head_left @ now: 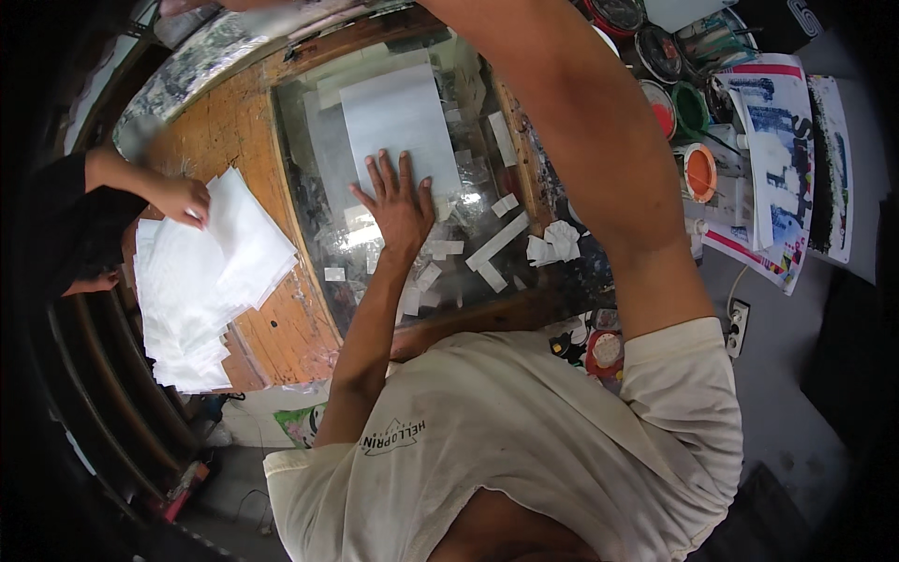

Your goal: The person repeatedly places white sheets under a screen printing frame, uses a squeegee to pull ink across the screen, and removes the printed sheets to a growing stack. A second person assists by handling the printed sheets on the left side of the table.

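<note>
My left hand [401, 211] lies flat with fingers spread on the lower part of a white sheet of paper [393, 108]. That sheet rests on a glass panel [361, 290] set in a wooden table. Bits of pale tape [498, 242] stick to the glass right of the hand. My right arm [581, 122] stretches up across the view and leaves at the top edge, so its hand is out of sight. A blurred skin-coloured sliver shows at the top left edge; whose it is, I cannot tell.
At left, another person's hand [183, 199] touches a loose pile of white sheets [192, 290] on the wooden tabletop [234, 122]. Paint pots, including an orange one [700, 173], crowd the right side near printed sheets [782, 140]. Crumpled white paper [554, 244] lies beside the glass.
</note>
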Tool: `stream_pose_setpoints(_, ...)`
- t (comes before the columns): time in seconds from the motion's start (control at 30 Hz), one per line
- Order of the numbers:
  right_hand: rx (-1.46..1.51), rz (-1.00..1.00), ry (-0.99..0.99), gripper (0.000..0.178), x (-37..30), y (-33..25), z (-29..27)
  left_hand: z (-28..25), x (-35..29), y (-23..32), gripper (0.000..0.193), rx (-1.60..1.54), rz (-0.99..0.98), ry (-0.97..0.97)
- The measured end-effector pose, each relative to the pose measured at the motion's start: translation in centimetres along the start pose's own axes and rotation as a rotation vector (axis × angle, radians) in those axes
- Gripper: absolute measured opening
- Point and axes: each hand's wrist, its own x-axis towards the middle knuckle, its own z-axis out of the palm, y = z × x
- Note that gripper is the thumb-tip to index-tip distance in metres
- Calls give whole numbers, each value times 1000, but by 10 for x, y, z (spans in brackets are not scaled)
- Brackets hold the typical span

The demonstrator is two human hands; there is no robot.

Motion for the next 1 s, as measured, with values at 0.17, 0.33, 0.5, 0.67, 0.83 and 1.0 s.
stream_pose_setpoints(0.17,107,-14,-185,54,11,11,-9,-4,-16,4,58,49,-31,-45)
stream_pose_setpoints(0.33,200,114,-424,56,11,2,-24,-7,-27,5,59,-3,-13,-54)
stream_pose_setpoints(0.5,-42,-164,128,58,2,22,29,-6,-33,5,61,-2,8,-45)
stream_pose_setpoints(0.67,-64,-219,199,54,-12,17,23,-9,-30,2,61,-65,44,-40)
stream_pose_setpoints(0.83,-126,-296,272,55,-27,28,79,-82,-34,12,59,-509,-110,99)
stream_pose_setpoints(1.0,-188,-276,310,36,-152,47,170,-155,-73,29,47,-1845,-577,345)
